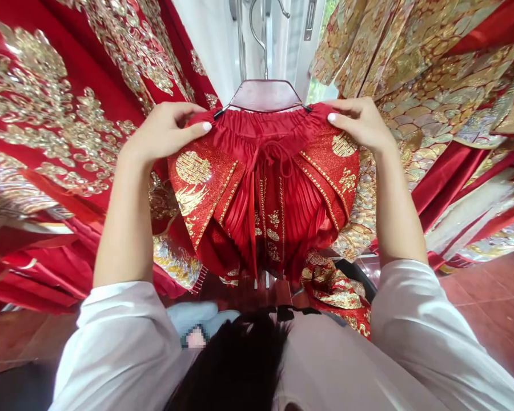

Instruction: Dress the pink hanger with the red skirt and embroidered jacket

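A red pleated skirt (240,208) with gold embroidery, a gathered waistband and a tied drawstring hangs in front of me. It is on a clip hanger (265,96) with a pale, clear middle and a metal hook; dark clips show at both ends of the waistband. My left hand (171,128) pinches the waistband's left end, its thumb in front and its fingers behind. At the right end, my right hand (355,120) grips the waistband the same way, thumb on the front near the clip.
Red garments with gold sequins (34,85) hang close on the left. Gold scale-patterned garments (432,91) hang on the right. Behind the hanger stands a metal rack post (241,45). Below right, a red and gold cloth (338,288) lies by a dark edge. Reddish tiles (492,308) cover the floor.
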### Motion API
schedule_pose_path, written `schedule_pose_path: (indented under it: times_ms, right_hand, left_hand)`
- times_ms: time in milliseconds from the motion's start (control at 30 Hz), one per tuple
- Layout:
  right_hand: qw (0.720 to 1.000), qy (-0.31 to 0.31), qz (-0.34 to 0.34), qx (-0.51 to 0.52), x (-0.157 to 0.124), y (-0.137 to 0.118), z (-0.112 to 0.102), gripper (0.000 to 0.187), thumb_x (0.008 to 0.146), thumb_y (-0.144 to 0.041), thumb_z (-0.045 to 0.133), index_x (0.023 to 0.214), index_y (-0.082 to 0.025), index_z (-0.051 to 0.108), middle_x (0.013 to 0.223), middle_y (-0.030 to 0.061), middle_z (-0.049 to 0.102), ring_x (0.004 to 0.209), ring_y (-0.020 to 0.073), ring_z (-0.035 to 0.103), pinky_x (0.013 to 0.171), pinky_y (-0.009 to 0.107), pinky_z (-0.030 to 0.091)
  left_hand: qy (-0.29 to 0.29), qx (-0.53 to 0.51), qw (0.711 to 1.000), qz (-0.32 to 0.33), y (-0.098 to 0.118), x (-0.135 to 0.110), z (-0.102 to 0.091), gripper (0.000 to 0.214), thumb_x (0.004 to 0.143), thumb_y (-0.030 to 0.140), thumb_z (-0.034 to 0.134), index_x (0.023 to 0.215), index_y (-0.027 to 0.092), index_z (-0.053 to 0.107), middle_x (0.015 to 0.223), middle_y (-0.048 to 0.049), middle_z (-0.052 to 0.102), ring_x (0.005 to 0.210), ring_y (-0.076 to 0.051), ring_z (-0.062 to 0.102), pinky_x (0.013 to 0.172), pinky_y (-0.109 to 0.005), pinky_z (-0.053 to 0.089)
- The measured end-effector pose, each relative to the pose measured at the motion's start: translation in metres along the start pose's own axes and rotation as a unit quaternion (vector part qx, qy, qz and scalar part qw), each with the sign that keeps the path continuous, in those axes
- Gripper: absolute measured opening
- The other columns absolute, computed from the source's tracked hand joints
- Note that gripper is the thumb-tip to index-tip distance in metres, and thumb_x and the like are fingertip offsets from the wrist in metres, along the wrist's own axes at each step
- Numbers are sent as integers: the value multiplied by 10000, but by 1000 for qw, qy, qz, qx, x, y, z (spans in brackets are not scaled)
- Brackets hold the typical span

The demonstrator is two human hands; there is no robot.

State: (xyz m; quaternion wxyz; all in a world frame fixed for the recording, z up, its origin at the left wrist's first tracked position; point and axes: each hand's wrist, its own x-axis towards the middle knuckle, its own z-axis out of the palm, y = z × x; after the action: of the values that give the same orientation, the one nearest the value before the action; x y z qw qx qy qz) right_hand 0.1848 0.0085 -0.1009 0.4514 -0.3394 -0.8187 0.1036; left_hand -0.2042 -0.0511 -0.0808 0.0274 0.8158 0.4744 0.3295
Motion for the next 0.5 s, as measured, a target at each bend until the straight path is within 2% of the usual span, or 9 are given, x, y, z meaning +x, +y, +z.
schedule_pose_path:
  times_ms: [67,133,233,300,367,433,500]
  right_hand:
    - [1000,-10,-15,8,10,-7,3,378,771,-540,628,757,-165,679,621,24,596,634,114,499,601,268,367]
    - [999,16,-34,9,17,-11,9,399,791,-557,595,653,-184,629,561,-1,511,568,93,409,567,266,321]
    - [993,98,-65,32,19,-16,15,545,801,-628,542,488,-210,385,501,-24,299,521,80,247,532,267,259]
    - [990,117,-74,30,17,-21,18,588,796,-675,509,491,-214,310,518,-27,226,530,81,188,528,268,239]
    - [994,85,-63,-18,12,-29,17,541,811,-666,494,540,-201,435,534,-14,297,539,90,241,547,270,269]
    - [994,32,-48,-91,4,-37,15,420,854,-590,483,741,-210,622,616,13,472,599,137,386,611,296,340]
    - [989,-1,-40,-139,-7,-43,10,319,882,-522,477,937,-273,668,740,17,582,709,192,482,695,334,389]
  left_hand:
    - [11,12,1000,7,4,11,1,440,894,474,534,628,124,514,569,52,341,594,-51,269,599,-199,246]
    - [86,20,996,-1,10,23,11,530,946,367,488,496,161,298,545,33,196,560,-68,181,544,-241,178]
    - [241,19,970,-41,20,38,31,540,974,215,441,511,172,167,569,17,153,554,-83,137,532,-292,113]
    - [299,39,951,-65,27,43,42,522,978,170,427,525,170,167,582,16,157,564,-87,135,544,-305,112]
    - [297,77,948,-79,31,41,48,512,972,200,448,535,167,184,584,17,178,572,-94,150,560,-312,133]
    - [268,113,952,-91,31,32,51,500,962,309,470,551,172,221,585,16,222,570,-108,177,566,-321,142]
    - [252,143,950,-115,27,18,51,497,943,437,464,575,183,248,595,10,243,562,-129,168,560,-333,121]
